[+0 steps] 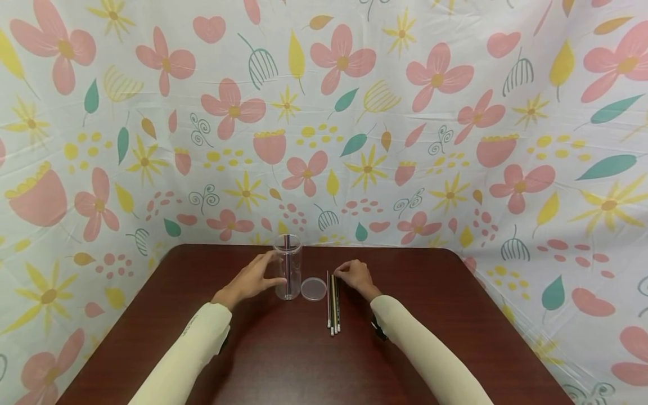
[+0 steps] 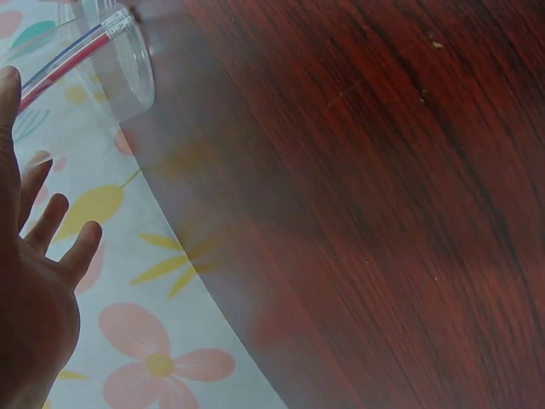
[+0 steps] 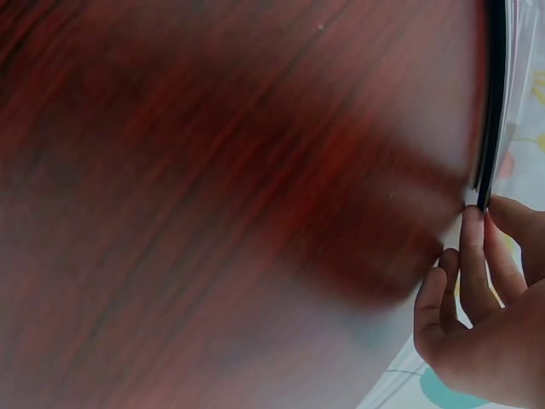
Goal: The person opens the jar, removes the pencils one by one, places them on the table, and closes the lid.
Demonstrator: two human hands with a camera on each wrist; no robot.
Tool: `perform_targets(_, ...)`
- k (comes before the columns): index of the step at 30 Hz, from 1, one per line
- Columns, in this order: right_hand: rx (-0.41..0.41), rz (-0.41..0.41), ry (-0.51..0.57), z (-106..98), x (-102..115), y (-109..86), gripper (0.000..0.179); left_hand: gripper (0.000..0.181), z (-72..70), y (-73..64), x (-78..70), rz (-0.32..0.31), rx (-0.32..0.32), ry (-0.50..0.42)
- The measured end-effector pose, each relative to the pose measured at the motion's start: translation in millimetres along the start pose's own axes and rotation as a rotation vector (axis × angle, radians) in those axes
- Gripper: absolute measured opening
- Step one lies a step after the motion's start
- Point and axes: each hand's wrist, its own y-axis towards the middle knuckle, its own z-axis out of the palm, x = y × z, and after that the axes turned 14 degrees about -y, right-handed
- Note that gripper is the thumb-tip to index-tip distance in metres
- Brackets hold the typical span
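A tall clear jar (image 1: 295, 270) stands upright on the table with a red pencil (image 2: 77, 60) and a blue pencil (image 2: 64, 58) inside. Their metal-banded ends are at its bottom. My left hand (image 1: 253, 277) holds the jar's left side, thumb in front and fingers toward the back; the other fingers spread loosely in the left wrist view. To the right lie several pencils (image 1: 332, 306) side by side, eraser ends toward me. My right hand (image 1: 356, 275) pinches the far end of a dark pencil (image 3: 492, 111) between thumb and fingertips.
A round clear lid (image 1: 314, 289) lies flat between the jar and the pencils. All of this is on a dark red wood-grain table (image 1: 304, 371). A flower-printed cloth (image 1: 324, 140) hangs behind the table's far edge and along its sides.
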Motion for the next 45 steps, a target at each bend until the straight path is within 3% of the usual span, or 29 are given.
perform_targets(21, -0.009, -0.048, 0.003, -5.2, 1.6, 2.7, 0.010, 0.071, 0.1, 0.1, 0.0, -0.015, 0.011, 0.007)
perform_targets(35, -0.086, -0.169, 0.032, -45.7, 20.9, 11.6, 0.014, 0.071, 1.2, 0.7, 0.6, 0.002, 0.005, 0.007)
perform_targets(45, -0.119, -0.319, 0.065, -77.6, 56.2, 19.9, 0.022, 0.069, 0.5, 0.1, 3.1, -0.007, 0.007, 0.021)
